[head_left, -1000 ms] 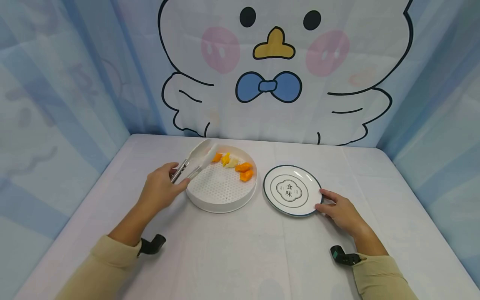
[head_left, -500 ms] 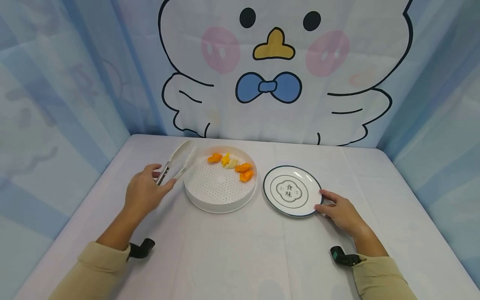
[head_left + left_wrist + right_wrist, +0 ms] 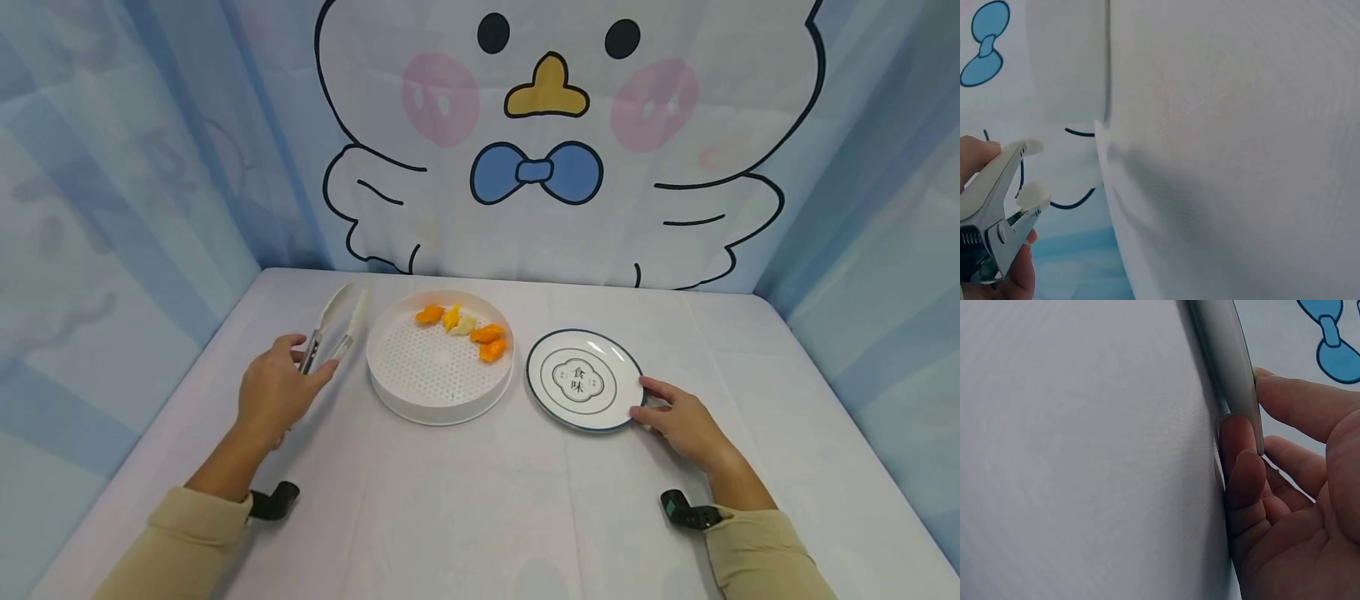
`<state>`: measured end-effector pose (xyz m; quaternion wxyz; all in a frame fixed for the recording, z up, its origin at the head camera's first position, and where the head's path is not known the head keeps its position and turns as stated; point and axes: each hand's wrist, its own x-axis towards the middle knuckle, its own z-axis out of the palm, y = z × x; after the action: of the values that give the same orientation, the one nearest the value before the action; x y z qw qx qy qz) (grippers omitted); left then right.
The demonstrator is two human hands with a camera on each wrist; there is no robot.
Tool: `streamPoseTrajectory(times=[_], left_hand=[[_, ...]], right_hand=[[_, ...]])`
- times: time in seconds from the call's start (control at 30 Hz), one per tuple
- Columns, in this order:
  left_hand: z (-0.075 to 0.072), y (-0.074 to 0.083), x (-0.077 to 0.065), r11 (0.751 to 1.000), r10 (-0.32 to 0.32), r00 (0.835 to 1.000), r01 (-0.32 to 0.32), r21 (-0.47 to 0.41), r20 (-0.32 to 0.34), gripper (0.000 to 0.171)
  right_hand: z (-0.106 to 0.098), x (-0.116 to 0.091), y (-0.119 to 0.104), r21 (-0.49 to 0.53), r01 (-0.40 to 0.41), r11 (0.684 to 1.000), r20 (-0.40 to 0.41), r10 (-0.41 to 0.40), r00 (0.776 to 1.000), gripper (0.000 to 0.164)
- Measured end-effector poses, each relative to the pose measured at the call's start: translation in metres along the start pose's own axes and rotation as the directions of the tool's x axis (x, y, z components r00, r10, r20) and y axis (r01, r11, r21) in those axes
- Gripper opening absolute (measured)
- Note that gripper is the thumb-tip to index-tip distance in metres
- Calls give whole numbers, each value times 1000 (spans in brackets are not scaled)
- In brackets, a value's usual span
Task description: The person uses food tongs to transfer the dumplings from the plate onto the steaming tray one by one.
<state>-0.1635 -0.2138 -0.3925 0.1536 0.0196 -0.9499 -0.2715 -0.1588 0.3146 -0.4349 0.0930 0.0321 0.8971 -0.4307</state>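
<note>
In the head view my left hand grips a pair of tongs with metal arms and pale tips. The tips stand apart with nothing between them, just left of a round white steamer tray with a perforated base. In the left wrist view the tongs show their hinge end beside the fingers. My right hand holds the right rim of a white plate with a dark blue edge and printed characters. Seen from the right wrist, fingertips lie under the plate and the thumb on its rim.
Orange pieces, a yellow piece and a pale piece lie along the tray's far right side. A white cloth covers the table. Printed curtains stand at the back and both sides.
My left hand has moved left with the tongs, from over the tray to beside it. An orange piece at the tray's back now shows fully. The right hand and plate stay put.
</note>
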Motion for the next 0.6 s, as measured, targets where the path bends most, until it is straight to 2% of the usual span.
streamPoseTrajectory(times=[0.13,0.33,0.6], left_hand=[[3,-4,1,1000,-4,1000,4,9,15,63],[7,-12,2,999,-39,996,36,37,78,63],[10,-19,2,997,-45,991,37,68,123,65]], right_hand=[[0,1,0,-11,2,1000,-1,-2,1000,77],[0,2,0,-28,-4,1000,-2,4,1000,77],[0,2,0,-35,-16,999,-1,16,1000,78]])
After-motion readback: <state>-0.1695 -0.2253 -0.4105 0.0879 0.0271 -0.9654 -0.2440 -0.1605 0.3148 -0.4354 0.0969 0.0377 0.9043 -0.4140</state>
